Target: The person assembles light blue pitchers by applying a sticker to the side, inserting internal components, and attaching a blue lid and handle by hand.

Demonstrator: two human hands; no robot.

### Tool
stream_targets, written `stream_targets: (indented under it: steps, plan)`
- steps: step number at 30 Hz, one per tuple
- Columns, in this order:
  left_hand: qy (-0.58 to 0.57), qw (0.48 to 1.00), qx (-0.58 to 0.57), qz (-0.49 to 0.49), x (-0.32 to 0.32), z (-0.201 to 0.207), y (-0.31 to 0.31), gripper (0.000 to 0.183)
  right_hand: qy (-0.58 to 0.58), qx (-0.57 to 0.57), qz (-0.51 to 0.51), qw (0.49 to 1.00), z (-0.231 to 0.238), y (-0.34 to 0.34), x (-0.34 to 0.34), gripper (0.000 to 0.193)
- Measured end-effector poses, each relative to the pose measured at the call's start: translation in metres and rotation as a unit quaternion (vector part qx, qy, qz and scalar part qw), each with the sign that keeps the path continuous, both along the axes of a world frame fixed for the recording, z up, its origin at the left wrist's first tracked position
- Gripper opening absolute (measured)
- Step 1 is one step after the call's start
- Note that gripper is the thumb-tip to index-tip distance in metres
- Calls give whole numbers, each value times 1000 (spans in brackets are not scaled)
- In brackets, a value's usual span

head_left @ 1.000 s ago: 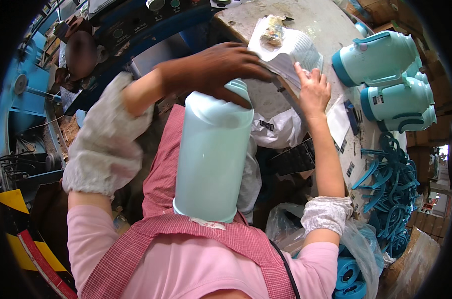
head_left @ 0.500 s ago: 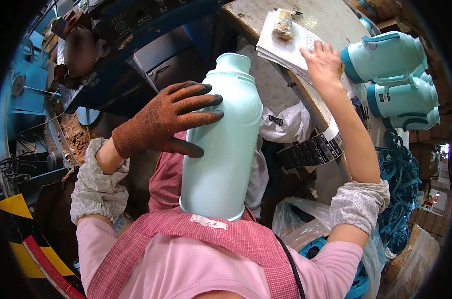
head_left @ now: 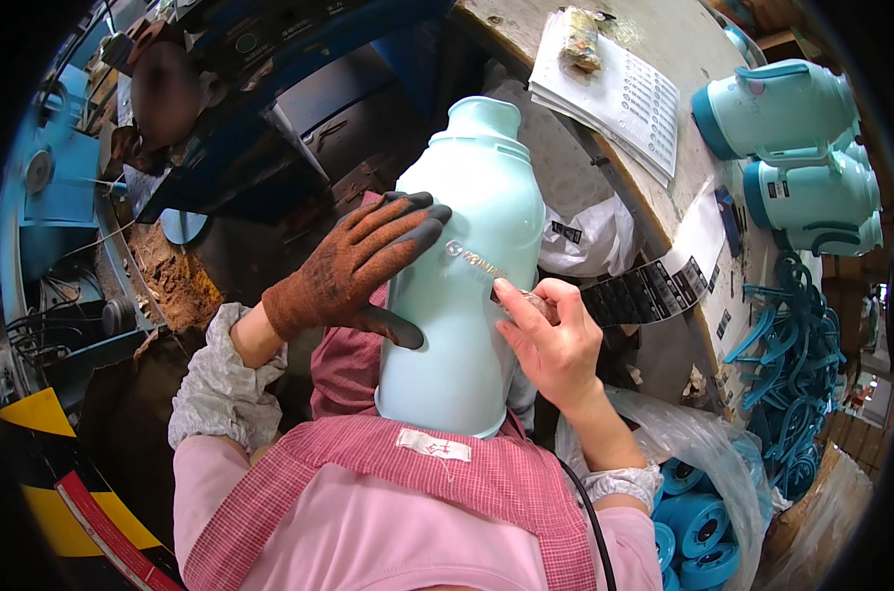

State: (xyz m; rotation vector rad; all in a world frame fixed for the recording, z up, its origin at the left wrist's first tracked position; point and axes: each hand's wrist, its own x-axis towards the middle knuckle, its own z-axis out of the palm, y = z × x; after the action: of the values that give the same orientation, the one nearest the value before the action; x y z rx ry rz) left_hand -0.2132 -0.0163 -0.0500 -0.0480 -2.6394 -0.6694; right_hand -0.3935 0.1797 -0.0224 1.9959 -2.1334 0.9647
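A pale mint vacuum flask body (head_left: 457, 335) leans upright against my lap, its open neck pointing away from me. My left hand (head_left: 358, 266), in a brown glove with dark fingertips, lies flat along the flask's left side with fingers outstretched. Bare, my right hand (head_left: 555, 340) is closed at the flask's right side. Its thumb and forefinger pinch the right end of a small lettered sticker (head_left: 475, 258) that lies slanting across the flask's front. Something small and shiny shows between the curled fingers; I cannot make out what it is.
A stack of printed sheets (head_left: 605, 98) lies on the worktable (head_left: 654, 212), and a dark label strip (head_left: 654, 293) hangs over its edge. Finished mint flasks (head_left: 777, 108) lie at the right, above teal handles (head_left: 792, 364). A bag of teal round parts (head_left: 698, 522) sits lower right.
My right hand has come from the paper stack down to the flask, bringing the small sticker onto its front. My left hand has shifted slightly right and down with the flask.
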Motion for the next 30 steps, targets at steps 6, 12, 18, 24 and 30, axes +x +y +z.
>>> stream_targets:
  steps: [6, 12, 18, 24, 30]
  plan:
    - [-7, 1000, -2, 4, -1, 5, -1, 128, 95, 8, 99, 991, 13, -8, -30, 46]
    - [-29, 1000, -10, 7, -3, 10, -1, 120, 119, 10, 129, 984, 15, -17, -47, 46]
    - [-63, 998, -22, 7, -8, 23, -1, 94, 119, 16, 120, 986, 9, -14, -53, 43]
    - [-116, 984, -133, -12, -18, 47, 2, 80, 157, 47, 140, 976, 14, -12, -67, 40]
    - [-247, 944, -209, -58, -49, 90, 17, 79, 192, 83, -2, 978, -1, -41, -196, 35]
